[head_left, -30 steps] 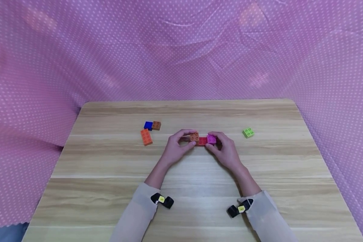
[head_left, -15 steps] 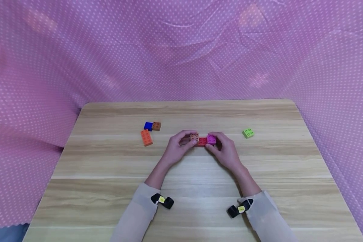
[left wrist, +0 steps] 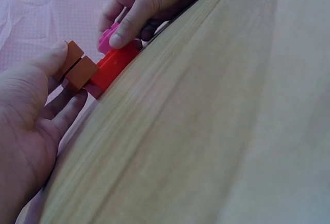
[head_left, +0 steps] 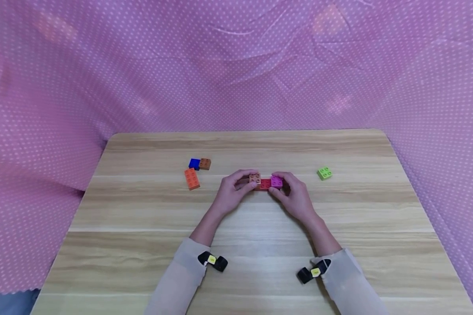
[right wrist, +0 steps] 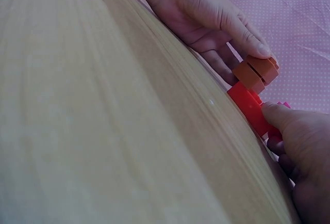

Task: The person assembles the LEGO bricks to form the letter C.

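Observation:
My left hand (head_left: 230, 192) pinches two stacked brown toy building bricks (left wrist: 82, 73) between thumb and fingers. They sit at the left end of a red building brick (left wrist: 116, 66), slightly tilted against it in the left wrist view; whether they are joined to it I cannot tell. A thin dark gap shows between the two brown bricks. My right hand (head_left: 295, 197) grips a magenta brick (head_left: 276, 182) on the red brick's right end, with the thumb against the red side in the right wrist view. Studs of the red brick (head_left: 265, 183) show between the hands.
Left of the hands on the wooden table (head_left: 244, 262) lie a blue brick (head_left: 194, 163), another brown brick (head_left: 205, 163) beside it and a long orange brick (head_left: 192, 179). A lime green brick (head_left: 325, 173) lies to the right. Pink dotted cloth (head_left: 236, 78) hangs behind.
The upper brown brick in my left hand has tipped slightly, and its top looks paler. My left thumb has shifted a little up over it. The right hand keeps its hold.

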{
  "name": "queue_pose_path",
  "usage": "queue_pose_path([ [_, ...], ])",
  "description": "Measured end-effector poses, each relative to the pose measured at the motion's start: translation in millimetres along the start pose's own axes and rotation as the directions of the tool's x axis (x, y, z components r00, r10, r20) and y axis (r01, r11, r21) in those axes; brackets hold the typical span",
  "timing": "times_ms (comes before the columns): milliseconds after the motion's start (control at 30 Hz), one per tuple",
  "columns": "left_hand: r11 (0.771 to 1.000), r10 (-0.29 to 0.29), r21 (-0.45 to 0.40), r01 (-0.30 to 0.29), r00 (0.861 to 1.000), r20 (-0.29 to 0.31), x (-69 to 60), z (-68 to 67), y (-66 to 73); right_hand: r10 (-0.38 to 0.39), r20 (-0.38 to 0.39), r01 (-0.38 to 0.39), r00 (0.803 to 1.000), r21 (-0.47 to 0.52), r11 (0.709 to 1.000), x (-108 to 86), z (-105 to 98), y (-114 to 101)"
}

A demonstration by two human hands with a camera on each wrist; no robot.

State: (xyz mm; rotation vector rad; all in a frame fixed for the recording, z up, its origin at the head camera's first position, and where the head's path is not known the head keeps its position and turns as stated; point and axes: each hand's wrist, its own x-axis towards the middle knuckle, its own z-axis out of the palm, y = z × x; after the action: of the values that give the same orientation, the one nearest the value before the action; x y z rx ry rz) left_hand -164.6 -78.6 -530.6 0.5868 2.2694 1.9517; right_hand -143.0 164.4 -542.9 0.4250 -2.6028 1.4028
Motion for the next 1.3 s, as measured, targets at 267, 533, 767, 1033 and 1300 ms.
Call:
queue_pose_path([
  [267, 1.000, -0.001, 0.010, 0.002, 1.000, -0.006, -0.6, -1.5, -0.8, 0.004, 0.003, -0.004, 1.000, -0.001, 1.000, 0.7, 0.5, -0.2],
  [533, 0.999, 0.015, 0.047, -0.014, 1.000, -0.017, 0.9, -0.2, 0.9, 0.002, 0.007, -0.002, 1.000, 0.001, 1.000, -0.3, -1.5, -1.8],
  [767, 0.999, 0.018, 0.029, -0.018, 1.000, -0.011, 1.9, -0.5, 0.5, 0.003, 0.010, -0.003, 1.000, 0.000, 1.000, -0.6, -1.6, -0.8],
  [1033, 1.000, -0.007, 0.020, 0.007, 1.000, -0.016, 0.7, -2.4, 1.4, 0.002, 0.020, -0.002, 1.000, -0.002, 1.000, 0.0, -1.8, -2.5],
  [1300, 0.998, -0.019, 0.054, 0.020, 1.000, -0.006, 0.9, -3.7, 1.4, 0.000, 0.017, 0.000, 1.000, -0.006, 1.000, -0.3, -0.8, -1.5],
])
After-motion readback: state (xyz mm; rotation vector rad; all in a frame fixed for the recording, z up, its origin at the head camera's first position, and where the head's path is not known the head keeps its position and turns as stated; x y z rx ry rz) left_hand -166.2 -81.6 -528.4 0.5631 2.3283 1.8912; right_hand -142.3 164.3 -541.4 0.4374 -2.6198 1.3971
